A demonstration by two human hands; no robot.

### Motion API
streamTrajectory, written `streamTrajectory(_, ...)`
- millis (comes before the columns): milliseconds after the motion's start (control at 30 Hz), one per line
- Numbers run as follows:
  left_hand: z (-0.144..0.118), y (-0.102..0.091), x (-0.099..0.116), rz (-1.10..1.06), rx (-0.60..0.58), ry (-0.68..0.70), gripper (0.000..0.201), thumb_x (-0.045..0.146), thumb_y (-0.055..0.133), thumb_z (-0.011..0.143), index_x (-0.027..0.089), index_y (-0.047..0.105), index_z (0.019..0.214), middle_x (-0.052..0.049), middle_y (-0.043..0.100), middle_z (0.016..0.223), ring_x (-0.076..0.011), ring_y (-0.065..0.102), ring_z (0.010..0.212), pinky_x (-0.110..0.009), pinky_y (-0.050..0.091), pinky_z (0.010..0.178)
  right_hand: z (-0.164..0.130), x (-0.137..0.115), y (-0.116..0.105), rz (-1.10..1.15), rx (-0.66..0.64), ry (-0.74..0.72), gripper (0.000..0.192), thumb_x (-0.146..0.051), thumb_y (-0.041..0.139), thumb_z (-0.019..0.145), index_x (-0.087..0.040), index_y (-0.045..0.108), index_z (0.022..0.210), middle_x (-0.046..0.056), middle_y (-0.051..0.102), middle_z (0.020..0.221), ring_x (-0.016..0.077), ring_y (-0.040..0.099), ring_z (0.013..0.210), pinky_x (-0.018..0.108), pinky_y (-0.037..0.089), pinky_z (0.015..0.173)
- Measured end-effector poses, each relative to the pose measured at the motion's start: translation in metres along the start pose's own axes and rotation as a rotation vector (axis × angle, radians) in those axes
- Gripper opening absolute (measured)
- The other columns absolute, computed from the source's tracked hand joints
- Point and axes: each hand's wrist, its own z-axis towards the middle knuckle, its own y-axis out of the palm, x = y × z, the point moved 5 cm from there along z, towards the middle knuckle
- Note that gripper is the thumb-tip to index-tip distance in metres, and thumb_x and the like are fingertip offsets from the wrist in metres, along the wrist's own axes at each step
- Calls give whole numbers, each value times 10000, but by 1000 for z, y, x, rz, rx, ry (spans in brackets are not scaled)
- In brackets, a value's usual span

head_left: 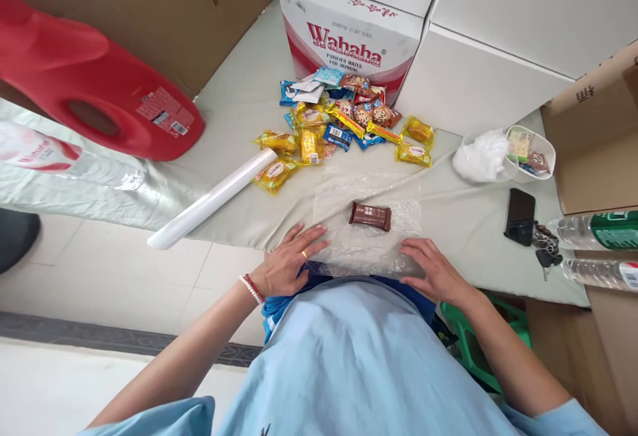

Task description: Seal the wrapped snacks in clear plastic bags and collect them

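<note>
A brown wrapped snack bar (369, 216) lies on a sheet of clear plastic film (343, 250) spread over the cloth in front of me. My left hand (293, 260) rests at the film's left front edge, its fingers spread and wearing a ring. At the right front edge of the film is my right hand (432, 270), fingers apart and slightly curved. Neither hand touches the bar. To the left, a white roll of film (213, 200) lies slantwise, its far end against yellow-wrapped snacks (275, 175).
Behind the film, a heap of small snack packets (356, 110) sits before a Wahaha carton (349, 37). A red jug (134, 100) and a plastic bottle (64, 153) are left. On the right are a white container (545, 150), a phone (520, 217), keys (547, 243) and bottles (578, 231).
</note>
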Motion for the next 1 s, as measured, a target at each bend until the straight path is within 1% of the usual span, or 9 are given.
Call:
streamTrajectory(133, 0, 3, -8, -84, 1, -65, 369, 215, 523, 947, 239, 682, 1279, -112, 507, 1609, -257, 463, 1506, -556, 242, 1305, -18, 15, 16, 22, 126, 53, 177, -348, 583, 1015, -273, 731, 1079, 119, 677, 1275, 291, 619, 1162, 498, 551, 978)
streamTrajectory(233, 7, -4, -19, -257, 93, -149, 251, 354, 520, 1013, 246, 747, 1029, -82, 690, 1417, -243, 641, 1320, -537, 336, 1264, -14, 20, 12, 137, 177, 49, 226, -348, 540, 1040, -256, 730, 959, 95, 735, 1091, 246, 667, 1012, 428, 562, 901)
streamTrajectory(333, 19, -17, -32, -434, 182, -306, 305, 460, 526, 1008, 247, 745, 1013, -72, 789, 1193, -242, 725, 1136, -456, 510, 1108, -2, 25, -6, 235, 163, 95, 256, -400, 531, 1044, -249, 713, 946, 54, 735, 907, 205, 677, 861, 346, 545, 812)
streamTrajectory(567, 68, -36, -66, -332, 369, -675, 309, 483, 586, 877, 206, 653, 756, -40, 696, 818, -204, 639, 764, -336, 521, 763, 56, 65, -36, 277, 190, 334, 303, -466, 564, 969, -207, 709, 908, -8, 672, 720, 154, 593, 658, 266, 439, 655)
streamTrajectory(733, 83, -38, -76, -129, 439, -753, 216, 365, 637, 788, 190, 679, 907, -83, 642, 971, -246, 623, 861, -415, 526, 881, 85, 86, -45, -66, 217, 486, 246, -287, 589, 918, -188, 726, 1097, 65, 734, 922, 210, 644, 809, 301, 467, 732)
streamTrajectory(833, 71, -56, -63, 48, 681, -739, 273, 283, 622, 805, 172, 675, 1048, -136, 611, 1113, -317, 600, 1097, -494, 472, 1034, 104, 75, -61, -239, 310, 398, 307, -255, 544, 958, -174, 703, 1208, 130, 718, 1122, 281, 638, 1047, 364, 492, 873)
streamTrajectory(900, 66, -67, -39, 165, 838, -652, 253, 221, 570, 858, 170, 674, 1082, -149, 603, 1133, -327, 561, 1184, -503, 433, 1076, 125, 63, -63, -265, 279, 276, 321, -252, 531, 980, -162, 688, 1246, 147, 699, 1201, 306, 598, 1166, 396, 475, 981)
streamTrajectory(967, 74, -66, -10, 209, 838, -501, 248, 186, 514, 919, 185, 684, 1101, -140, 619, 1119, -304, 566, 1146, -483, 437, 1041, 151, 52, -55, -265, 174, 190, 400, -268, 562, 984, -143, 629, 1358, 166, 663, 1305, 313, 558, 1245, 409, 439, 1064)
streamTrajectory(1000, 84, -59, 6, 202, 753, -403, 261, 180, 497, 943, 202, 692, 1114, -127, 635, 1112, -291, 572, 1108, -470, 442, 1008, 163, 49, -48, -263, 114, 185, 475, -288, 596, 976, -134, 579, 1425, 179, 638, 1357, 319, 542, 1273, 414, 427, 1082)
